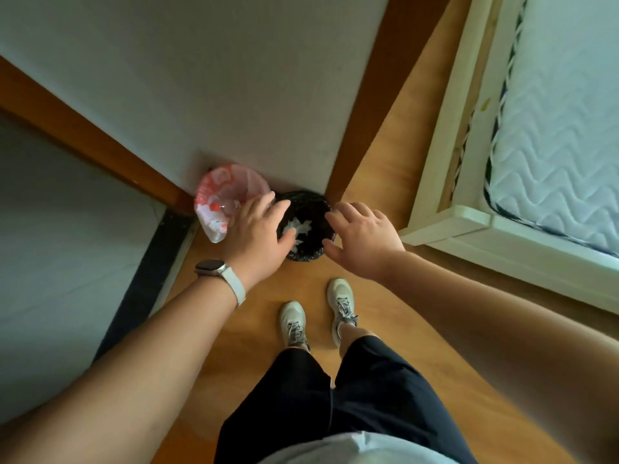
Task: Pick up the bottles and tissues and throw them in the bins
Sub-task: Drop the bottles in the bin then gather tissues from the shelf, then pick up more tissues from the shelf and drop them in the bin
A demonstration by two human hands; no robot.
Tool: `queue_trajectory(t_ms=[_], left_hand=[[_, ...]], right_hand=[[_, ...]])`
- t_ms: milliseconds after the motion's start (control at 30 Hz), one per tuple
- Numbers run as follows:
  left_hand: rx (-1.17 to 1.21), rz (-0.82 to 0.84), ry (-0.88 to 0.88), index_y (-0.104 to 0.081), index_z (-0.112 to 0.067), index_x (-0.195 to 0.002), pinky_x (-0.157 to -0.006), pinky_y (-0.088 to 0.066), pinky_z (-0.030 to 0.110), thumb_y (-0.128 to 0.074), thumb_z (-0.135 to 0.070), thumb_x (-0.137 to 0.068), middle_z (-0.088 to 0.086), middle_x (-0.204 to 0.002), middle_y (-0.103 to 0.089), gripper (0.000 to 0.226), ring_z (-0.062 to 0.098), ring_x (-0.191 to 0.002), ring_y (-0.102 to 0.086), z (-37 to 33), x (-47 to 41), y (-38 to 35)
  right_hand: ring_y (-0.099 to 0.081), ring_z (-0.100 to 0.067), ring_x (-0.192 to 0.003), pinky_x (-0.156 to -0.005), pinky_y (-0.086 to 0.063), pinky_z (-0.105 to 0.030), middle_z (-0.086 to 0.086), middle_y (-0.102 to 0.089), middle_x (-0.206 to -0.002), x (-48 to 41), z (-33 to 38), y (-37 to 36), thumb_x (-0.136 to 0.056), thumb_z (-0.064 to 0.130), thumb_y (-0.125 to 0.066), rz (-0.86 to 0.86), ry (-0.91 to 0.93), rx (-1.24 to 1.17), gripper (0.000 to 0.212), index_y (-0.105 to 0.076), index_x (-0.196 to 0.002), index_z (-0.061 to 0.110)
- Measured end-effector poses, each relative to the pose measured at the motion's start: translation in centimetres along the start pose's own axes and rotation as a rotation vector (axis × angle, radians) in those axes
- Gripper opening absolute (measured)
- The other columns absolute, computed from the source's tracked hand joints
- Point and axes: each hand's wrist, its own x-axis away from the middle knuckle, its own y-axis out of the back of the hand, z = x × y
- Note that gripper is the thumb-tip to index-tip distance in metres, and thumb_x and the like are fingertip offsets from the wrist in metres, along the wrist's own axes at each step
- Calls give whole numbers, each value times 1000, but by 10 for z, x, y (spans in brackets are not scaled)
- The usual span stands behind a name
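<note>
- Left hand (259, 229), right hand (360, 234): fingers spread, empty
- Tissues (301, 226) in black bin (313, 198) between them; bottle (228, 205) in red bin (222, 182) beyond left hand
- Task looks finished

White textured wall (207, 78) edged by brown wooden bands (83, 135), orange-toned wooden floor (254, 329) seen below, cream bed frame (449, 222) set at the right, white quilted mattress (562, 128) laid in it, grey panel (50, 246) at the left, possibly a door, bordered by a dark strip (150, 272)
</note>
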Motion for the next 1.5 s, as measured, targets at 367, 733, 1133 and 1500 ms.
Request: queue_trajectory(t_ms=[367,733,1133,1500], left_hand=[[-8,-62,-208,-56,-15,-132,-104,-39,46,-53,-41,-88,14,-140,-52,51,34,-127,-47,-75,52,89],[-72,-70,-581,-54,-21,-135,-108,-35,48,-51,-46,-91,10,-142,-50,51,28,-133,-42,-208,79,122],[-76,18,-957,-53,-24,-135,-109,-30,45,-53,-45,-90,6,-143,-48,49,27,-131,-42,-431,214,79],[-59,52,-1342,-52,-26,-137,-111,-31,46,-59,-40,-92,0,-146,-47,48,23,-135,-40,-603,322,22]], right_hand=[[-43,-27,-129,-103,-39,-42,-3,-49,-139,141,8,97,-95,55,-35,-163,-227,17,51,-47,-135,25],[-32,-22,-136,-108,-27,-36,1,-40,-145,298,-31,131,-96,54,-37,-315,-529,-24,52,-40,-140,26],[-25,-23,-142,-114,-23,-39,-3,-31,-154,575,-70,84,-96,55,-36,-439,-873,-76,59,-33,-147,24],[-44,-25,-130,-103,-38,-40,-6,-51,-141,769,-81,18,-89,56,-37,-530,-1269,-119,61,-53,-135,20]])
